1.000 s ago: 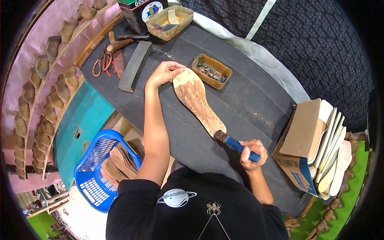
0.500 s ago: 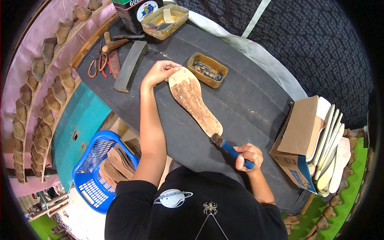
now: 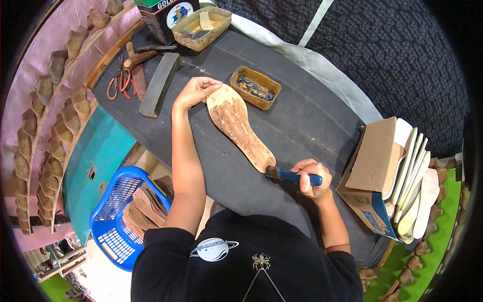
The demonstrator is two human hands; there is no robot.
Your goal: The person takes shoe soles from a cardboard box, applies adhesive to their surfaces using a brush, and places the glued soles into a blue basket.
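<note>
A tan shoe insole (image 3: 235,124) lies across the dark table, its middle darkened by a brown smear and its toe end paler. My left hand (image 3: 198,91) pinches the edge of that far, wide toe end. In my right hand (image 3: 314,180) is a brush (image 3: 292,175) with a blue handle, fingers wrapped round it. Its dark bristles touch the insole's near heel end at the right edge. Just beyond the insole stands a small brown tub (image 3: 255,87) with dark, sticky-looking residue inside.
A grey block (image 3: 160,84), scissors (image 3: 119,84) and a hammer (image 3: 137,59) lie at far left, near a tin (image 3: 163,22) and a plastic tub (image 3: 201,29). On the right stands a cardboard box (image 3: 370,166) of pale soles (image 3: 410,176). A blue basket (image 3: 116,241) holds brown insoles.
The brush has swung from pointing toward me to nearly level, with its bristles shifting around the heel end. My right hand has risen slightly away from me. My left hand keeps its hold.
</note>
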